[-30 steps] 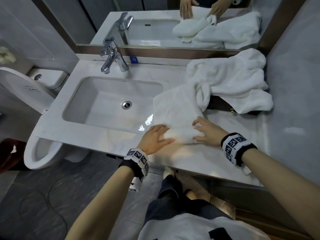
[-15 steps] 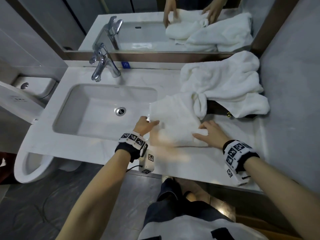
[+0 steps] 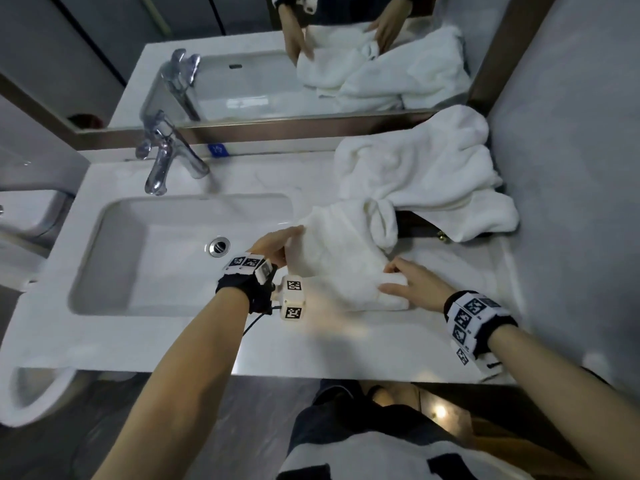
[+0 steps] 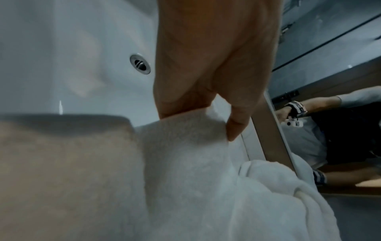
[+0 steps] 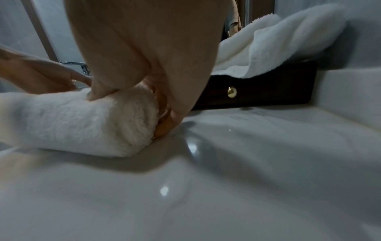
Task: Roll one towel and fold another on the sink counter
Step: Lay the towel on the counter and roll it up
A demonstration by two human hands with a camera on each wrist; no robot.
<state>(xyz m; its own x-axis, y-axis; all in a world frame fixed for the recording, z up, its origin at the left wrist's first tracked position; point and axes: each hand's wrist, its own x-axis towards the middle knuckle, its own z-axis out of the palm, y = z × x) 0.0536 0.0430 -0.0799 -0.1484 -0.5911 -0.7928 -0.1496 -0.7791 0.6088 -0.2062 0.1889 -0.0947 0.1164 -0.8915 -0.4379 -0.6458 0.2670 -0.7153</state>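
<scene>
White marble-look counter (image 3: 346,344) with a rectangular basin (image 3: 166,258) sunk in its left part; a broad bare strip runs along the near edge, and a narrower bare patch lies at the far right against the grey wall (image 3: 568,188). A mirror (image 3: 311,46) in a metal frame spans the back edge. A chrome tap (image 3: 166,157) stands behind the basin, with a small blue label (image 3: 218,149) beside it on the upstand, its mark too small to read.

A large fluffy white towel (image 3: 422,174) lies crumpled at the back right corner, draped over a dark box (image 5: 257,91) with a round brass stud (image 5: 232,92). A smaller towel (image 3: 343,258) of the same pile lies just right of the basin, its near end wound into a thick roll (image 5: 82,124) resting on the counter, its flat far part reaching under the large towel's hanging fold.

The right hand (image 3: 412,285) curls over the roll's right end, fingers on top and thumb against the end face, gripping it. The left hand (image 3: 277,245) pinches the flat part's left edge, thumb (image 4: 237,124) on top, fingers apparently beneath, the edge raised slightly over the basin rim. Both wrists carry bands (image 3: 474,320) printed with black-and-white square codes. A round steel drain (image 3: 219,245) sits in the basin floor.
</scene>
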